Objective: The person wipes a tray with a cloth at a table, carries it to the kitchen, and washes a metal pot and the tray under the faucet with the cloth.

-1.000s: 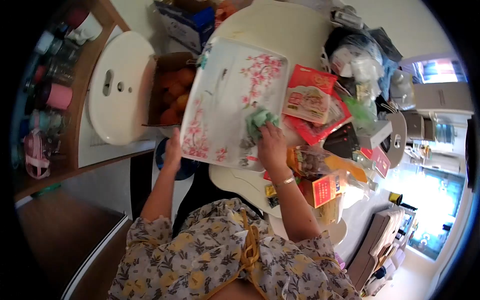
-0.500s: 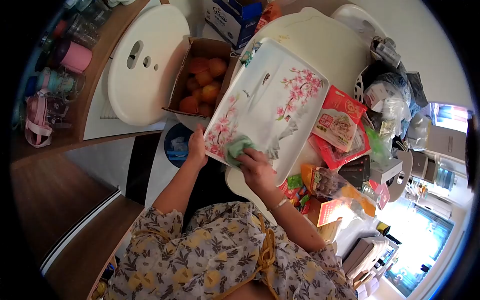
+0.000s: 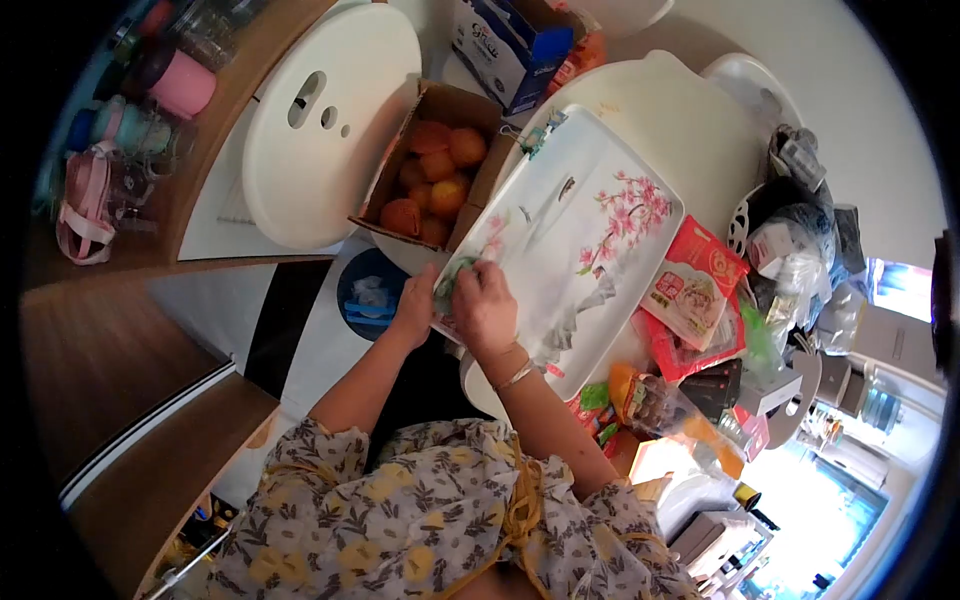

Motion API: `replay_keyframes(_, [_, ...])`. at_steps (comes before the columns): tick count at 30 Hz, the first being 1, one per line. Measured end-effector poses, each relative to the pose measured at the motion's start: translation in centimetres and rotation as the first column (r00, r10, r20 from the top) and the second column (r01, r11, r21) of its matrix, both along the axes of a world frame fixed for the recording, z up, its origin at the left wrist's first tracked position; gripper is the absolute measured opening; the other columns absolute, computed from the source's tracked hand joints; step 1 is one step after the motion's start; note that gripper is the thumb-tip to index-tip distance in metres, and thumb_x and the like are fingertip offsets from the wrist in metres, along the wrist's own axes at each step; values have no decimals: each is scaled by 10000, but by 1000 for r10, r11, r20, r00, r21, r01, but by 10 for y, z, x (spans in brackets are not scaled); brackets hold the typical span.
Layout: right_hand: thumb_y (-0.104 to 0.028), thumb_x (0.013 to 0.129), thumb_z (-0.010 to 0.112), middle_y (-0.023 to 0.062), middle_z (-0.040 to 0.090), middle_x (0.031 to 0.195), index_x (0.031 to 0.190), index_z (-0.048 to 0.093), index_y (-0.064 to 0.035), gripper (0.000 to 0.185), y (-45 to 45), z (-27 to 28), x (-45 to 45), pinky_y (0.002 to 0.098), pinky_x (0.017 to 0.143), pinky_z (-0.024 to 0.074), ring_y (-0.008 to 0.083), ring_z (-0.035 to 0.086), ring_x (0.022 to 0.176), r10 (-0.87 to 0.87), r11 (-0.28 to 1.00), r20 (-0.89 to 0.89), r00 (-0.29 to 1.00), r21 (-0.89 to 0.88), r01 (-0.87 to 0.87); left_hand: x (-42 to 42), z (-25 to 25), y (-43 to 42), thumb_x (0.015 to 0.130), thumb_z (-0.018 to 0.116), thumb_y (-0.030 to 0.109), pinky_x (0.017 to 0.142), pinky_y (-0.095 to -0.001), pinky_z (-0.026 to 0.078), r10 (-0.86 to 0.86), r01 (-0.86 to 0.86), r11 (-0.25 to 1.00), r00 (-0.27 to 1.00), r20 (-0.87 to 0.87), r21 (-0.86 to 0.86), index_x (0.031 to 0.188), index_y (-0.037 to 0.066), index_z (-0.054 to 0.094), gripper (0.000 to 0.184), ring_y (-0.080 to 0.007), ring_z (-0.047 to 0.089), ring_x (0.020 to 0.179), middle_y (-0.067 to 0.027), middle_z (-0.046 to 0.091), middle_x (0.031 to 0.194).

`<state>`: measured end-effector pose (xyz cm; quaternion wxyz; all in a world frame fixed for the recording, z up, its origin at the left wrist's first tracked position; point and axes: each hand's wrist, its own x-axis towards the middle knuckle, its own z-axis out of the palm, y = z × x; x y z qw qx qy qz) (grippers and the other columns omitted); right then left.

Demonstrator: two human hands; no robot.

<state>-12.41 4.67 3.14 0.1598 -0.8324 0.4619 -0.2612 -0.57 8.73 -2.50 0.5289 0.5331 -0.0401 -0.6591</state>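
Observation:
A white tray [image 3: 548,240] with pink blossoms painted on it lies tilted across the round table's near side. My left hand [image 3: 415,308] grips its left rim near the lower corner, thumb along the edge and the other fingers hidden beneath. Bunched under the fingers of my right hand [image 3: 484,312] is a green cloth [image 3: 452,284], pressed on the tray's surface right beside my left hand. Most of the cloth is covered by that hand.
Beyond the tray's left edge stands a cardboard box [image 3: 385,190] of oranges. Red food packets [image 3: 692,285], snack bags and plastic bags crowd the right. A white stool [image 3: 330,180] is at the left, with a dark blue bin [image 3: 350,325] below. The round table [image 3: 665,110] extends behind.
My right hand has moved the green cloth left and up the tray, to its left rim near my left hand. The left hand still holds the rim. The view has shifted slightly.

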Motion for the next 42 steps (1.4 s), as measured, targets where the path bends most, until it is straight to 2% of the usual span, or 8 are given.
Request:
replay_keyframes(8, [-48, 749, 555, 150, 559, 971, 1002, 592, -76, 257, -139, 4, -31, 435, 688, 502, 346, 579, 838, -347, 937, 32, 937, -25, 348, -8, -2, 5, 966, 389, 311, 703, -297, 476, -48, 44, 995, 998, 47, 86, 910, -49, 614, 427, -157, 601, 744, -90, 633, 847])
replay_keyframes(19, [-36, 728, 601, 120, 575, 1012, 961, 606, -73, 235, -25, 11, -29, 404, 735, 514, 319, 591, 892, 208, 968, -37, 977, 150, -200, -9, -36, 11, 975, 398, 298, 740, -346, 494, -45, 50, 998, 991, 123, -39, 1029, -8, 593, 367, -184, 608, 806, -84, 621, 919])
replay_keyframes(24, [-38, 752, 578, 116, 566, 1032, 957, 617, -69, 211, -134, -6, -64, 404, 706, 511, 315, 590, 883, -205, 975, -108, 973, -108, 194, -15, -7, 10, 980, 408, 337, 683, -275, 425, 0, -1, 1000, 1000, 14, 27, 846, -1, 598, 410, -99, 499, 736, -27, 571, 805])
replay_keyframes(28, [-60, 767, 565, 134, 572, 1022, 1001, 603, -74, 237, -202, -2, -84, 422, 729, 499, 332, 579, 881, -338, 936, -85, 937, -140, 324, -13, -15, 12, 968, 461, 366, 698, -261, 416, -7, 14, 999, 985, 171, -41, 816, 7, 578, 407, -88, 478, 738, 2, 552, 796])
replay_keyframes(36, [19, 686, 588, 126, 580, 1096, 993, 620, -76, 323, -6, 8, -91, 396, 763, 503, 336, 564, 930, 26, 994, 10, 1000, 102, -27, -18, -9, 16, 958, 501, 330, 714, -231, 402, 24, 12, 990, 968, 251, -141, 829, 24, 574, 341, -65, 468, 759, 32, 537, 823])
replay_keyframes(38, [14, 735, 579, 125, 582, 1086, 1036, 627, -85, 321, 23, 22, -102, 381, 763, 500, 331, 570, 930, 43, 989, -12, 999, 145, -41, -13, -3, 15, 944, 489, 404, 788, -315, 467, -55, 105, 983, 952, 303, -152, 1040, -24, 601, 452, -149, 584, 885, -66, 613, 979])
replay_keyframes(40, [-19, 820, 552, 116, 612, 1029, 1098, 599, -39, 283, 37, 35, -119, 355, 789, 511, 284, 605, 885, -44, 777, 206, 978, 623, -96, -7, -1, 9, 945, 475, 422, 766, -314, 463, -98, 126, 990, 942, 320, -69, 1012, -18, 607, 465, -151, 578, 852, -61, 609, 943])
replay_keyframes(42, [-47, 868, 542, 110, 633, 1033, 1129, 585, -4, 268, 46, 40, -137, 344, 836, 513, 248, 625, 925, -710, 367, 546, 444, 825, -429, 2, -4, 12, 946, 460, 441, 745, -313, 459, -153, 152, 988, 930, 333, 28, 984, -13, 612, 481, -153, 573, 820, -57, 605, 906])
